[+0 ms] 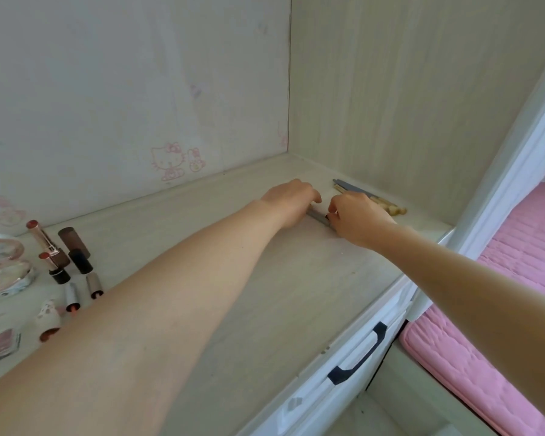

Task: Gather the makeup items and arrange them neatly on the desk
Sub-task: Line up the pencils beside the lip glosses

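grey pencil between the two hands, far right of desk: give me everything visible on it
The grey pencil is a slim, matte grey stick, likely an eyeliner or brow pencil. Only a short middle stretch shows. It lies flat on the pale wood-look desk, angled from upper left to lower right. The left hand covers its far end and the right hand pinches its near end, so both tips are hidden. It sits apart from the bundle of pencils and brushes lying along the side wall behind the right hand.
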The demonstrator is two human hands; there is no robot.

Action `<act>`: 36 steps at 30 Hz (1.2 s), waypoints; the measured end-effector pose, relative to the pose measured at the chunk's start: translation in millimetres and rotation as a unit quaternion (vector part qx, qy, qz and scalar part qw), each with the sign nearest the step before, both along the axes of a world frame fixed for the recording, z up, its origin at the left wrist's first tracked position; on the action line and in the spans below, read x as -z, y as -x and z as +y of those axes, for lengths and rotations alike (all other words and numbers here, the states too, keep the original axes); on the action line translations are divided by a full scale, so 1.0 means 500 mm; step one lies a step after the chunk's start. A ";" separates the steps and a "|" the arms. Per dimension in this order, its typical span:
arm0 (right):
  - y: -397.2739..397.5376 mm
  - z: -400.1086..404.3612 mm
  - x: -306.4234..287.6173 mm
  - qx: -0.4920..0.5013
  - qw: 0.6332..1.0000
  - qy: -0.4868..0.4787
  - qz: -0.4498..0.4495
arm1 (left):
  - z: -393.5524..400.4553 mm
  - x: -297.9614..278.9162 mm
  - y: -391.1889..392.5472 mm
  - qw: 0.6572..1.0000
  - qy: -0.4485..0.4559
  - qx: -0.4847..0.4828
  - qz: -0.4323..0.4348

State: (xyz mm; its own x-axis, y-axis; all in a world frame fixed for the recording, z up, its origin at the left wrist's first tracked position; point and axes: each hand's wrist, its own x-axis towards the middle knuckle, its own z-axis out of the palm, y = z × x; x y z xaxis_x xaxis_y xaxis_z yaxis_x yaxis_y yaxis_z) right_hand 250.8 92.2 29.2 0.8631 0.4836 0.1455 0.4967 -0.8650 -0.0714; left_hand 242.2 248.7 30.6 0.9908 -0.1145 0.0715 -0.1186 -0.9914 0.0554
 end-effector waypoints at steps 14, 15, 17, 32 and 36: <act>-0.011 0.011 0.029 0.032 0.995 -0.061 -0.077 | -0.010 0.018 0.004 0.998 0.034 0.028 -0.046; -0.008 0.010 0.031 0.026 0.993 -0.073 -0.088 | -0.010 0.018 0.004 0.998 0.035 0.023 -0.048; 0.002 0.006 0.034 0.015 0.989 -0.096 -0.111 | -0.008 0.018 0.007 0.997 0.041 0.014 -0.058; 0.117 0.017 0.033 -0.036 0.927 -0.372 -0.014 | 0.058 -0.026 0.168 0.983 0.032 0.064 -0.172; 0.176 0.037 0.013 -0.056 0.908 -0.414 0.016 | 0.095 -0.052 0.261 0.983 0.053 0.052 -0.171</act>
State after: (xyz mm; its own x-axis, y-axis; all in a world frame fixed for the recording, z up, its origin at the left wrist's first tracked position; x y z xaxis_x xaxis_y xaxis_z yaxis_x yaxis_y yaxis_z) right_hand 162.7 110.7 22.8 0.8252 0.3048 0.4756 0.5649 -0.4523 -0.6902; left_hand 111.8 296.0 56.4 0.8904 -0.1879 0.4146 -0.2485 -0.9638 0.0969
